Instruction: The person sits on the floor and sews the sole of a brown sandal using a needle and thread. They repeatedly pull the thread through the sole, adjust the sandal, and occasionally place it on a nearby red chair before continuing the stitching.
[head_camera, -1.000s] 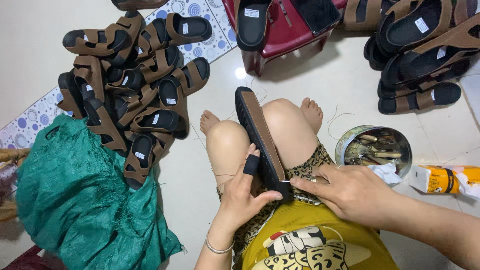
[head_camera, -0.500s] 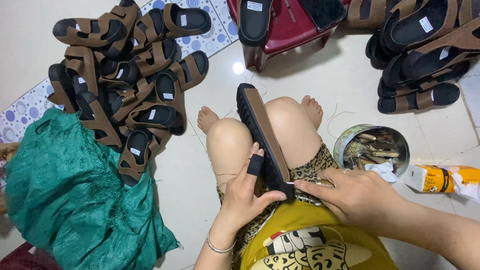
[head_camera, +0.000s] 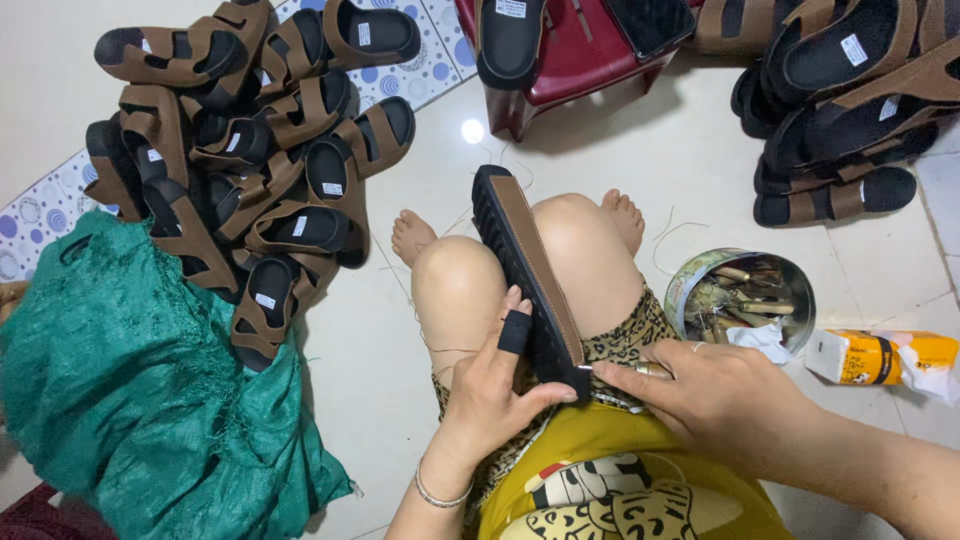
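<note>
Lower left of the frame: we note a crumpled green mesh sack (head_camera: 130, 400) on the pale tiled floor (head_camera: 880, 260).

Upper left: a heap of brown-and-black sandals (head_camera: 240, 160), its lower edge touching the sack. Upper right: a second stack of sandals (head_camera: 850, 90), well apart from the first.

Top centre: a dark red plastic stool (head_camera: 580, 60) with one black sole (head_camera: 510, 40) and a dark phone (head_camera: 655, 20) lying on it.

Centre: we see a black sole with a brown strip along its edge (head_camera: 525, 270), standing on edge between the person's bare knees (head_camera: 460, 290), running from just above the knees down to the lap.

Centre right: an open round metal tin (head_camera: 740, 295) holding small tools, just beside the right thigh. A yellow tube-like package (head_camera: 880, 355) lies near it, at the right edge.

Lower centre: the left hand (head_camera: 495, 400) grips the near end of the sole, fingers curled around it; the index finger wears a black sleeve (head_camera: 514, 332).

Lower centre right: the right hand (head_camera: 720, 390) has its fingers closed, pinching a small metal tool (head_camera: 650, 370) whose tip touches the near end of the sole. We cannot tell what kind of tool it is.
</note>
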